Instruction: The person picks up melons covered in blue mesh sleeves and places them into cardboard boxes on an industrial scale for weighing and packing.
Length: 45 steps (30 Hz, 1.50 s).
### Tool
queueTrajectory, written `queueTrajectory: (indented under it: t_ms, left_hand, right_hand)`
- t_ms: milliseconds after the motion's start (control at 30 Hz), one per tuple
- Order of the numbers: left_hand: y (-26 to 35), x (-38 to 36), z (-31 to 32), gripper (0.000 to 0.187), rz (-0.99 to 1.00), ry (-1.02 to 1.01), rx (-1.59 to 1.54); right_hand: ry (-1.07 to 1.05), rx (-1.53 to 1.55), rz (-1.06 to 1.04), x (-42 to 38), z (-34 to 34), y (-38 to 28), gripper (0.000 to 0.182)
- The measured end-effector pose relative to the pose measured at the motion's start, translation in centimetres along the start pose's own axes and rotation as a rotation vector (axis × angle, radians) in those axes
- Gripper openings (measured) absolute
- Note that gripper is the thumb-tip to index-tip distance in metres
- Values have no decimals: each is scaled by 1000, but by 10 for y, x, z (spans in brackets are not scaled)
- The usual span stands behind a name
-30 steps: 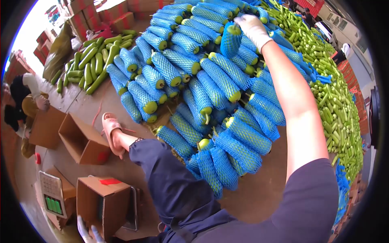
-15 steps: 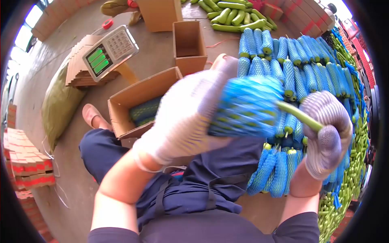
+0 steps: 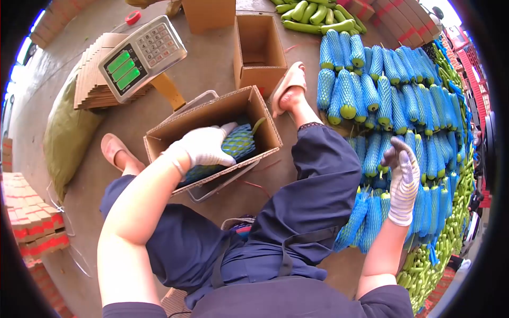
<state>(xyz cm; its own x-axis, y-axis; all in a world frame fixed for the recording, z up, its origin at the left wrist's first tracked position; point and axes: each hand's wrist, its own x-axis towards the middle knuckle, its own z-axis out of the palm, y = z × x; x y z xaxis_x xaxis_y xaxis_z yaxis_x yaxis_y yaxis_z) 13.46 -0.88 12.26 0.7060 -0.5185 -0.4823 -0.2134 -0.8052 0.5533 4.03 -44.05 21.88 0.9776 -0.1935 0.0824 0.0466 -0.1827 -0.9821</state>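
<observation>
Inside the open cardboard box (image 3: 212, 119), my left hand (image 3: 204, 146) in a white knit glove is closed around a long green gourd (image 3: 238, 143) in a blue foam net, its stem pointing up toward the right wall. More netted produce lies under and beside that hand, partly hidden. My right hand (image 3: 404, 183), gloved with a greyish palm side, is raised over the rows of netted gourds (image 3: 382, 100). Its fingers are apart, and nothing shows in them.
The box rests on a scale with a lit green display (image 3: 123, 70). Another open box (image 3: 260, 74) stands behind it. Flattened cartons (image 3: 98, 74) and a green sack (image 3: 69, 138) lie left. Unwrapped gourds (image 3: 318, 16) are piled at the back.
My left hand has carried the netted gourd left and down into the box. My right hand has let go of its stem and opened. The view has shifted slightly.
</observation>
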Motion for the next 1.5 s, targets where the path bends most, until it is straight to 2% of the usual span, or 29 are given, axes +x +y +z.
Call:
queueTrajectory:
  t_ms: [67,133,233,267,333,400,467,533,567,600,667,733,800,867,900,933,967,1000,1033,1067,1100,1133,1167,1200,1267,1300,1367,1467,1500]
  left_hand:
    - [-1,12,17,96,-110,-63,106]
    - [-11,23,37,97,-169,-55,138]
    - [-12,25,42,95,-178,-42,129]
    - [-13,23,41,94,-168,-33,113]
    - [-4,6,29,80,-76,48,112]
    - [-6,-7,24,72,2,212,85]
    - [-1,-20,12,66,-23,239,62]
    - [-4,-25,6,63,14,366,83]
    - [-3,-27,4,62,-8,366,87]
    - [-3,-28,4,62,-11,368,93]
    - [-4,-27,6,61,-32,367,94]
    - [-2,-26,7,61,-40,320,86]
    - [-5,-24,10,61,-62,297,76]
    - [-10,-22,19,61,-26,349,101]
    - [-11,-23,19,63,-37,330,131]
    - [-14,-25,19,64,-23,320,129]
    - [-13,-29,17,65,-46,312,150]
    - [-14,-27,15,63,-25,301,120]
    - [11,-31,4,59,-67,241,67]
    - [3,-30,12,55,-22,306,101]
    - [-6,-29,18,54,-4,333,116]
    - [-12,-28,21,54,15,319,65]
    - [-19,-27,22,53,13,303,41]
    - [-13,-28,26,50,-28,328,-95]
    - [-31,-28,24,48,-43,319,-52]
    - [-27,-29,23,48,-51,311,-88]
    - [-24,-34,21,48,-62,306,-117]
    - [-21,-41,11,47,-50,338,-96]
    - [-16,-43,8,47,-55,359,-100]
  right_hand:
    - [19,153,159,-8,-14,16,42]
    - [41,167,191,-15,-22,30,40]
    - [78,-55,290,-25,-41,54,39]
    - [72,-43,292,-31,-56,64,39]
    - [78,-372,353,-39,-91,94,38]
    - [134,-713,181,-57,-131,126,38]
    - [204,-833,255,-79,-187,159,40]
    - [256,-995,323,-105,-244,186,41]
    - [262,-1173,366,-121,-276,201,46]
    - [270,-1350,411,-137,-297,213,50]
    - [363,-1535,607,-169,-297,217,59]
    - [341,-1725,917,-202,-295,238,69]
    - [395,-1403,991,-227,-292,260,75]
    - [399,-1312,955,-214,-289,264,77]
    - [426,-1229,948,-233,-294,261,79]
    - [295,-1198,657,-253,-330,291,77]
    - [259,-1069,587,-253,-323,280,71]
    - [177,-939,672,-226,-279,223,63]
    - [155,-1008,548,-224,-278,221,59]
    - [126,-1145,520,-226,-288,235,62]
    - [176,-1387,601,-226,-288,239,69]
    - [186,-1297,814,-212,-272,220,74]
    - [215,-1333,806,-214,-271,221,74]
    - [180,-1304,930,-205,-265,202,73]
    - [145,-1532,872,-203,-252,192,74]
    - [163,-1523,887,-202,-254,188,74]
    - [37,-1611,836,-198,-253,182,76]
    - [-41,-1420,924,-180,-257,147,80]
    - [13,-1307,949,-179,-260,142,84]
